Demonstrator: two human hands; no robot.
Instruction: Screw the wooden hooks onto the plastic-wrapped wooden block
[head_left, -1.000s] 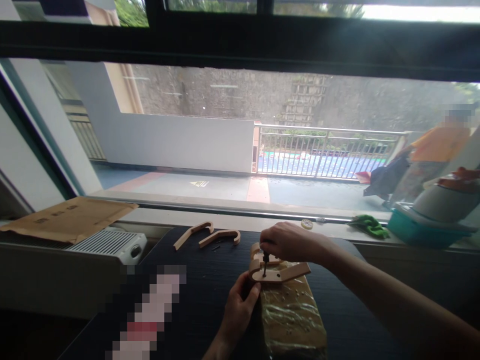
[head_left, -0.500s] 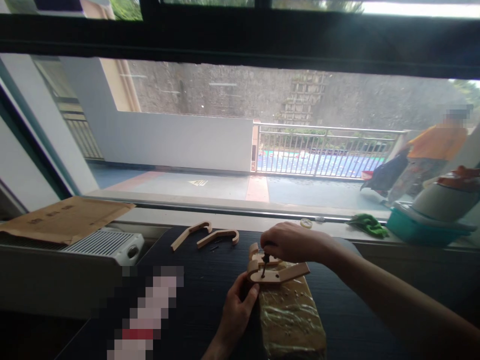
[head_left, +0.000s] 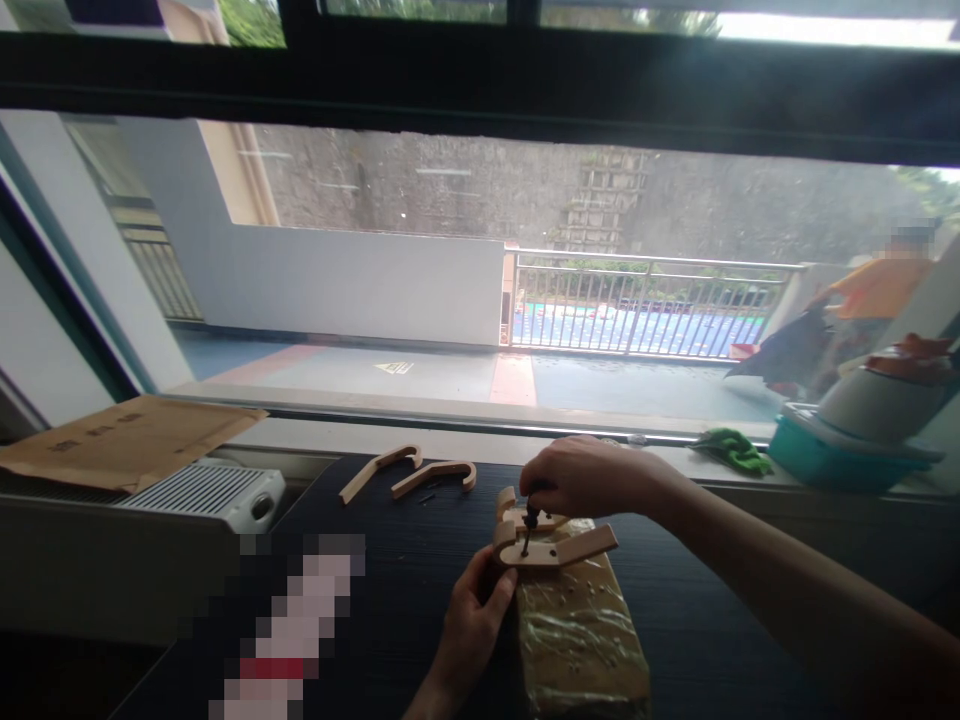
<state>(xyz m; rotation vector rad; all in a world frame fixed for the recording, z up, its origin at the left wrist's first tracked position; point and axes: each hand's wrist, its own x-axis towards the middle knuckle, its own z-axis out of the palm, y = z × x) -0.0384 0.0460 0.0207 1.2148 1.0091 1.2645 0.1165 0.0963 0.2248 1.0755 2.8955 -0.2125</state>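
My right hand is closed around the handle of a small dark screwdriver. Its shaft points down to a hole in a pale wooden hook, which lies on a tape-wrapped block. The thumb and fingers of my left hand close on the hook's curved end from the left, steadying it against the block. Just behind this hook, a second wooden hook rests on the block, partly hidden by my right hand.
Two more wooden hooks, a straighter one and a curled one, lie on the dark table near small dark screws. A green cloth and a teal box stand on the sill. Outside the window, a person in orange holds something dark.
Both hands keep nearly the same places on the hook and screwdriver. My view has shifted slightly. Outside, the dark item the person holds has swung and spread out.
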